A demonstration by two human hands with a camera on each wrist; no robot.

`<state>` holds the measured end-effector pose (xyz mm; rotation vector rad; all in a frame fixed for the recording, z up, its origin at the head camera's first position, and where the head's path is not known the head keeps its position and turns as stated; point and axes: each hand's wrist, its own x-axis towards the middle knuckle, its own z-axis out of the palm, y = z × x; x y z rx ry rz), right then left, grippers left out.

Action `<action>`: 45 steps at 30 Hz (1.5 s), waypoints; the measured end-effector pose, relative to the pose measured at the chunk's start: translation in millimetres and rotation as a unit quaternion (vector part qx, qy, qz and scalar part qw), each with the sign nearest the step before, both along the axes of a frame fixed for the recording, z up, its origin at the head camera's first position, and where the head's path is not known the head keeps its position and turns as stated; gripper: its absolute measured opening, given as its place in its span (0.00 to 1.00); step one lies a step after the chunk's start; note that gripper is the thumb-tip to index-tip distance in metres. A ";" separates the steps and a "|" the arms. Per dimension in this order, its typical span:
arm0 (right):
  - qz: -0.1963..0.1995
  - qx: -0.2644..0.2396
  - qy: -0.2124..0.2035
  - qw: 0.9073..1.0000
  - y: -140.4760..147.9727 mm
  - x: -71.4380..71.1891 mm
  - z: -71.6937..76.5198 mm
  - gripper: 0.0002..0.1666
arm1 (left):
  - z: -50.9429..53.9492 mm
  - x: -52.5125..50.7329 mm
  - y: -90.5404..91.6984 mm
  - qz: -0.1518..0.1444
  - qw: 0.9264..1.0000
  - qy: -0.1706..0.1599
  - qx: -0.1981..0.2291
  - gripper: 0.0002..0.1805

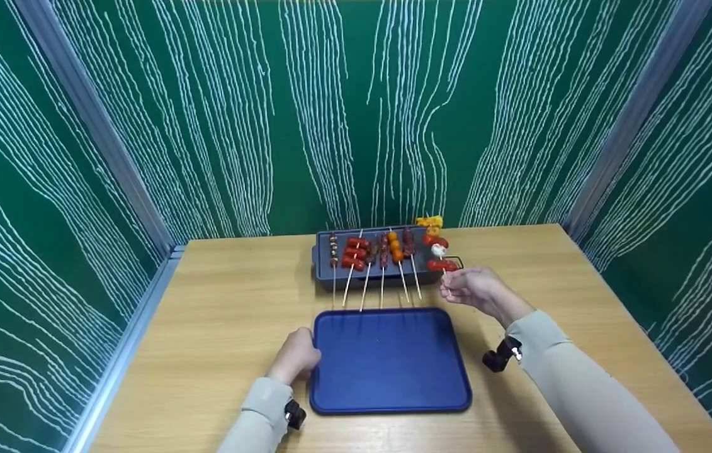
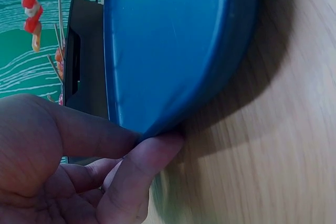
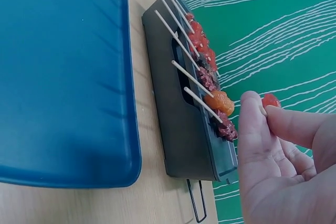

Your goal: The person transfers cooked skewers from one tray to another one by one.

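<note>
My right hand pinches the stick of a skewer above the right end of a dark grill. Red, white and yellow pieces are threaded along it; in the right wrist view only a red piece shows past the fingertips. At the left rim of the blue tray, my left hand grips the edge. Thumb and finger pinch that rim in the left wrist view, where the tray looms close. Several other skewers lie side by side across the grill, including red sausage pieces and orange balls.
The grill stands at the back of the wooden table, just behind the tray. Its wire handle juts from the right end. Bare sticks overhang its front toward the tray. Green walls with white lines enclose the back and sides.
</note>
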<state>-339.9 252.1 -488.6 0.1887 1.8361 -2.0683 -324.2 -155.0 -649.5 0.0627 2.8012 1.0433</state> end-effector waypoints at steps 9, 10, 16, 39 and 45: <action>0.007 0.018 0.005 1.000 0.5 10.4 -0.5 0.12 | -2.7 1.4 -0.4 -0.010 1.000 0.010 -0.008 0.05; 0.006 0.018 0.005 1.000 0.8 11.7 -0.5 0.12 | -3.8 0.8 -0.7 -0.010 1.000 0.009 -0.005 0.05; 0.003 0.033 0.003 0.999 2.3 18.7 -1.1 0.10 | -0.6 1.3 -0.4 -0.006 1.000 -0.001 0.002 0.04; 0.021 0.053 -0.003 0.998 7.6 46.1 -17.1 0.11 | -3.7 -0.9 -2.2 -0.008 1.000 0.001 0.016 0.04; 0.025 0.060 -0.005 0.998 8.5 53.3 -23.9 0.11 | -1.1 3.0 0.4 -0.003 1.000 -0.002 0.011 0.04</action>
